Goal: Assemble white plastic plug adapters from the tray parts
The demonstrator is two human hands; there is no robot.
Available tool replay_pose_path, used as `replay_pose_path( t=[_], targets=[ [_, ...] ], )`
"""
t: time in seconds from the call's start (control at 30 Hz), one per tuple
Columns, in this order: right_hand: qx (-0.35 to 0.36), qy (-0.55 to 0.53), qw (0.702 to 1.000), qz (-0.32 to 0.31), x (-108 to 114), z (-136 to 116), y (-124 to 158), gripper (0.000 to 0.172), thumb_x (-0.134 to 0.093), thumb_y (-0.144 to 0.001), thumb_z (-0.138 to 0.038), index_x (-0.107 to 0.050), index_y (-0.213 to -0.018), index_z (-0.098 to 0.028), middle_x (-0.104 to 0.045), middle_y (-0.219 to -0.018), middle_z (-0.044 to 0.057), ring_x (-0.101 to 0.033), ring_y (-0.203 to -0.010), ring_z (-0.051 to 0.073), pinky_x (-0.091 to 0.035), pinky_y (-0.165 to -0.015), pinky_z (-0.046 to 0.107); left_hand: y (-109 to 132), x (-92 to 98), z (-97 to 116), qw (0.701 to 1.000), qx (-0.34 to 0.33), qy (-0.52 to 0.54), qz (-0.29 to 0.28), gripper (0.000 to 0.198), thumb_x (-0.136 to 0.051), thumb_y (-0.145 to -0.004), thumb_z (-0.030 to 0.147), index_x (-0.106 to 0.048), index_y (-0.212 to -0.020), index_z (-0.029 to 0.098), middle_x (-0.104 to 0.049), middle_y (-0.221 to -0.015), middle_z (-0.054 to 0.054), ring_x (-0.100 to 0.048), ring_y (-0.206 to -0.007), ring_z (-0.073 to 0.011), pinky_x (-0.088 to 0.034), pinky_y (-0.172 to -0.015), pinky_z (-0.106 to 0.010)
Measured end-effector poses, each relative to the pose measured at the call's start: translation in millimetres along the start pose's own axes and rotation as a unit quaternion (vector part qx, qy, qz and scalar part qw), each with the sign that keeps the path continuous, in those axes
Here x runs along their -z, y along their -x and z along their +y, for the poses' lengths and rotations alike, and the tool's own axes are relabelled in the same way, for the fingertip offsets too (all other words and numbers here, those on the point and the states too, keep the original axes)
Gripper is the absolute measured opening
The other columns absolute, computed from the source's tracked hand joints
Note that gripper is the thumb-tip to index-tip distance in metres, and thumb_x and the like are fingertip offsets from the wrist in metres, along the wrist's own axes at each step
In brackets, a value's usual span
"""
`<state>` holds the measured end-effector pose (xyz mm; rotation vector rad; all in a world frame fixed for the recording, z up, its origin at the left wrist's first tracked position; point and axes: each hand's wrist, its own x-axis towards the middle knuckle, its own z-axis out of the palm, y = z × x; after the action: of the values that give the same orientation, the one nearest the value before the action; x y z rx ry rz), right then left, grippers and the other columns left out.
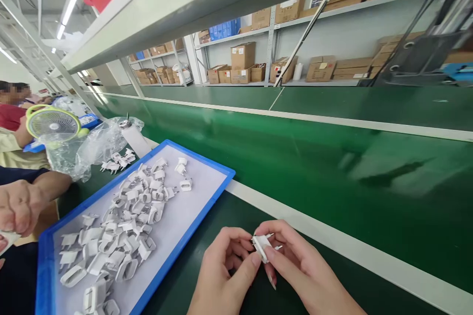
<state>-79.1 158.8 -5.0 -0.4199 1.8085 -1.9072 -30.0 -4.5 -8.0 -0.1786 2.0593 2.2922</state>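
Between my two hands is a small white plug housing [261, 247] with metal pins pointing to the right. My left hand [231, 268] pinches its left side between thumb and fingers. On the other side, the thumb and fingers of my right hand [295, 261] close around it near the pins. Both hands are above the dark green tabletop. To their left lies a blue-rimmed tray [185, 248] holding a pile of similar white plug housings [127, 226]. A few of these lie apart from the pile near the tray's far end.
A green conveyor belt [295, 157] with a pale edge runs beyond the tray. Plastic bags [103, 140], a white bottle [135, 138] and a green fan [53, 123] stand at left. A co-worker's hands [22, 206] are close by the tray. An overhead shelf beam [166, 5] crosses above.
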Motion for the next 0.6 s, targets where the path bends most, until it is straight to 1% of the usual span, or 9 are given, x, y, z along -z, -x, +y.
replay_pose_path(
  t=[0.1,0.23,0.33,0.5,0.6],
  targets=[
    [0.003,-0.029,1.000,-0.001,-1.6,-3.8,2.8,0.036,-0.063,-0.099,-0.056,-0.058,-0.109,-0.022,-0.056,-0.088,0.001,-0.054,-0.071,0.016,-0.046,-0.068,0.028,1.3,0.5,-0.9,1.000,0.015,0.003,0.009,0.051,-0.073,-0.084,0.062,-0.058,-0.096,0.016,-0.058,-0.088,-0.003,-0.054,-0.076,-0.0131,-0.043,-0.063,-0.021],
    [0.015,-0.048,0.998,-0.022,-1.9,-7.6,4.7,0.030,-0.062,-0.102,-0.051,-0.058,-0.108,-0.022,-0.056,-0.093,0.001,-0.055,-0.077,0.015,-0.046,-0.072,0.027,3.7,-0.5,3.4,1.000,0.008,-0.016,-0.022,0.046,-0.067,-0.090,0.060,-0.061,-0.090,0.014,-0.060,-0.082,-0.004,-0.057,-0.074,-0.0137,-0.044,-0.066,-0.022],
    [0.017,-0.062,0.998,-0.030,-2.1,-8.7,5.3,0.031,-0.063,-0.102,-0.051,-0.056,-0.110,-0.022,-0.057,-0.093,0.001,-0.056,-0.080,0.016,-0.046,-0.074,0.027,5.2,-1.2,5.4,0.999,-0.002,-0.032,-0.037,0.044,-0.063,-0.094,0.057,-0.062,-0.086,0.014,-0.062,-0.080,-0.004,-0.056,-0.071,-0.0126,-0.044,-0.066,-0.021],
    [0.015,-0.084,0.996,-0.035,-3.9,-7.0,6.0,0.037,-0.067,-0.099,-0.052,-0.054,-0.114,-0.021,-0.057,-0.093,0.001,-0.054,-0.080,0.015,-0.044,-0.072,0.026,5.8,1.1,-0.3,0.999,-0.010,-0.028,-0.024,0.046,-0.061,-0.095,0.059,-0.060,-0.083,0.015,-0.059,-0.074,-0.002,-0.053,-0.066,-0.0109,-0.044,-0.063,-0.019],
    [0.014,-0.087,0.996,-0.022,-5.1,-6.4,6.1,0.038,-0.068,-0.098,-0.052,-0.053,-0.115,-0.021,-0.057,-0.095,0.002,-0.054,-0.079,0.015,-0.045,-0.072,0.027,5.8,3.3,-1.5,0.997,-0.002,-0.073,-0.028,0.048,-0.056,-0.096,0.061,-0.059,-0.083,0.015,-0.059,-0.071,-0.002,-0.053,-0.063,-0.0112,-0.044,-0.062,-0.019]
  ],
)
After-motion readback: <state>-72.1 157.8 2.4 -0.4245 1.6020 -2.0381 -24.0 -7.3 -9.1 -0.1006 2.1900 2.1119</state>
